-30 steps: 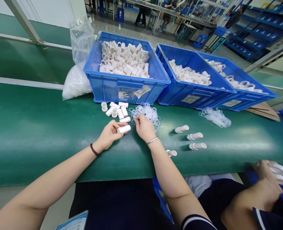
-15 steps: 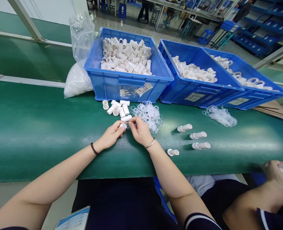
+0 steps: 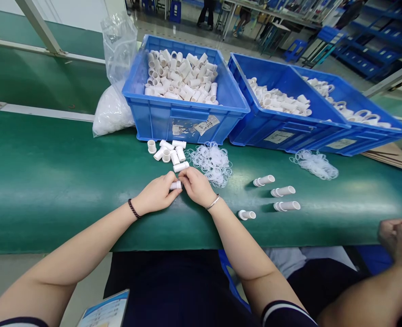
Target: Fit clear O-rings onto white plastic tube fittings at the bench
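My left hand (image 3: 158,193) is closed round a short white plastic pipe fitting (image 3: 175,185), its flanged end turned to the right. Against that end, the thumb and fingers of my right hand (image 3: 196,185) are pinched on a thin clear ring, mostly hidden by the fingertips. Just beyond my hands lies a small group of loose white fittings (image 3: 174,156). To the right of these spreads a heap of clear rings (image 3: 211,161). Farther right, several longer white pipe pieces (image 3: 287,206) stand on the green table (image 3: 67,200).
A blue bin of white fittings (image 3: 187,109) stands behind the heap, with two more blue bins (image 3: 269,119) to its right. A clear bag (image 3: 112,113) leans at the left. More clear rings (image 3: 315,164) lie at right, near a co-worker's hands (image 3: 398,234).
My left hand has turned the fitting so its flanged end points right. My right fingertips have brought the ring against that end. The co-worker's hands at the right have shifted.
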The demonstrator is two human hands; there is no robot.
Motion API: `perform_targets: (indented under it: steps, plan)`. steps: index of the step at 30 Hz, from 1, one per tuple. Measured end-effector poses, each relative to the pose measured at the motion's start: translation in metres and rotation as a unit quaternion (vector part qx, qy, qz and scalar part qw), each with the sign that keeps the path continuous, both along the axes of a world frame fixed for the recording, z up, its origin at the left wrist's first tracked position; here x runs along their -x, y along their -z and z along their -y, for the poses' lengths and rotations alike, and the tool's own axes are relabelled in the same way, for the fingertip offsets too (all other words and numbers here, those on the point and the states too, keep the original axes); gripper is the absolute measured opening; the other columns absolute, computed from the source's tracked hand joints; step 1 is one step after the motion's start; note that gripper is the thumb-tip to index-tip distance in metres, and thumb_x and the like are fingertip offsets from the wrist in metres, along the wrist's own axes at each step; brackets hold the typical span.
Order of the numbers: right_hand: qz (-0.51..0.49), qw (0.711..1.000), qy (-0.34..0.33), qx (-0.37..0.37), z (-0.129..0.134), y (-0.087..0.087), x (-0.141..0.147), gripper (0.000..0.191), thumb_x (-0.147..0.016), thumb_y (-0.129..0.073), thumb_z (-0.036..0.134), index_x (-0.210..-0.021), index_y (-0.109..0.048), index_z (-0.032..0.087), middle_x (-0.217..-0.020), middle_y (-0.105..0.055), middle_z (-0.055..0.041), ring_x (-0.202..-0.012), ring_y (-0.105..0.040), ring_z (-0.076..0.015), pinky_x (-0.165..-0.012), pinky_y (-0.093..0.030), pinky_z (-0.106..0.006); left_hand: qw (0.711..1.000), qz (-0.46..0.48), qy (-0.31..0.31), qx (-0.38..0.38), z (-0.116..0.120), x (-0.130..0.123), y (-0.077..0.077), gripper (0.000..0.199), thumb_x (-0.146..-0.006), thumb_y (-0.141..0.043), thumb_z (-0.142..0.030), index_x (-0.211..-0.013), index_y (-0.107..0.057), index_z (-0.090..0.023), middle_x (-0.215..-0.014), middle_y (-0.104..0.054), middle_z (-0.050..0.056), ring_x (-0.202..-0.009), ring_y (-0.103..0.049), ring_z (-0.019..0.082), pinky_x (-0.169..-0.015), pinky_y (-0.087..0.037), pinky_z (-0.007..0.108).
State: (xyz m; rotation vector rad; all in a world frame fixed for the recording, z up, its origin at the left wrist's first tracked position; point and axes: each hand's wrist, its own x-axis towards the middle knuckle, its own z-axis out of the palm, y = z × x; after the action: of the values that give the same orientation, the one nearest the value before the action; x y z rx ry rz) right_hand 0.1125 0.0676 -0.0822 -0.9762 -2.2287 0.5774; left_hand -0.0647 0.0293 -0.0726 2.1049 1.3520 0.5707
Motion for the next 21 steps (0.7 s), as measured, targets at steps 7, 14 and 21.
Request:
perform_targets:
  steps: [7,14,21]
  plan:
    - [-0.213,0.909,-0.04,0.357,-0.003,0.006,0.005,0.018,-0.089,-0.047,0.039,-0.089,-0.045,0.021,-0.076,-0.052,0.0036,-0.049,-0.05,-0.0074,-0.047,-0.041,-0.022,0.971,0.238,-0.016,-0.022,0.001,-0.002,0.011,0.026,-0.087,-0.053,-0.033,-0.106,-0.044,-0.019,-0.102,-0.055,0.007,-0.088,-0.056,0.017,-0.077,-0.042,0.031]
    - [-0.298,0.867,-0.037,0.397,0.0,0.003,0.009,0.03,-0.085,-0.053,0.048,-0.095,-0.051,0.02,-0.074,-0.053,0.0019,-0.063,-0.054,-0.0099,-0.049,-0.046,-0.021,0.791,0.551,-0.086,0.25,-0.002,-0.017,0.012,0.025,-0.087,-0.055,-0.037,-0.098,-0.044,-0.018,-0.079,-0.056,0.0,-0.058,-0.048,0.007,-0.056,-0.038,0.022]
    - [-0.262,0.904,-0.027,0.336,0.002,0.003,0.01,0.029,-0.085,-0.056,0.043,-0.103,-0.055,0.02,-0.078,-0.056,0.0003,-0.065,-0.053,-0.0101,-0.056,-0.047,-0.023,0.686,0.633,-0.097,0.347,-0.002,-0.017,0.003,0.019,-0.085,-0.058,-0.032,-0.086,-0.048,-0.015,-0.071,-0.055,0.001,-0.056,-0.05,0.008,-0.053,-0.039,0.021]
